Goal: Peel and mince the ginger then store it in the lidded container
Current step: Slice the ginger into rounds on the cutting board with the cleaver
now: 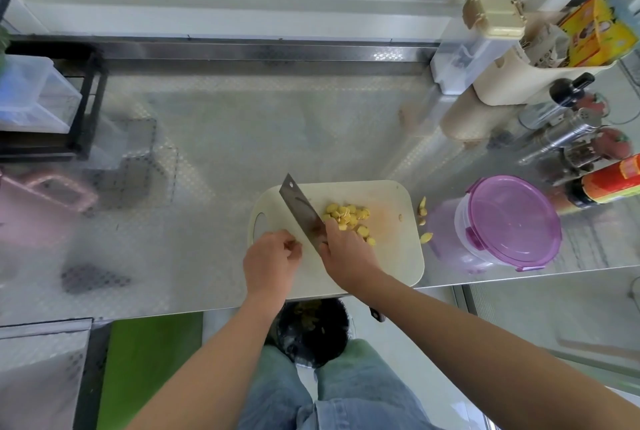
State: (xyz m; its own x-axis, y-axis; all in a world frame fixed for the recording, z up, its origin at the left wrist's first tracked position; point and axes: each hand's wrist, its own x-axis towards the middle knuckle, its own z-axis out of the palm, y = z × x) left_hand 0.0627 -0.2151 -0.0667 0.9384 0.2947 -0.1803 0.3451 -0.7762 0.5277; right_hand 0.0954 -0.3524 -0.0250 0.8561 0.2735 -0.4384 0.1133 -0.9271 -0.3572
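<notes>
Bin (311, 329) sits nearest, one of it, black-lined and under the counter (207, 221) edge. Above it, two hands work at one board (398, 256). The left hand (272, 256) rests at the board's near left end with its fingers curled toward the blade; I cannot tell whether they pinch a piece or hold nothing. The right hand (346, 249) is wrapped round the handle of the one cleaver (301, 208), right up against the blade, which slants away to the far left. Just right of the blade lies the ginger (348, 216), a loose heap of yellow slices on the middle of the board. There are perhaps fifteen to twenty, overlapping too much for a firm count. A few more bits (422, 213) lie off the board's right edge on the counter; whether they are trimmings or ginger meant for the container I cannot tell. The slices look light, stiff and fibrous, likely damp, so I judge they will skid and scatter under the blade. They are best bunched with curled fingertips kept back from the edge, then scooped on the flat of the cleaver. Beyond and to the right stands the one container (459, 221), clear plastic, its purple lid (512, 218) on. It is probably light and best steadied by the wall while the side clips are lifted. Farther right, bottles (568, 138) crowd together, too overlapped to count.
</notes>
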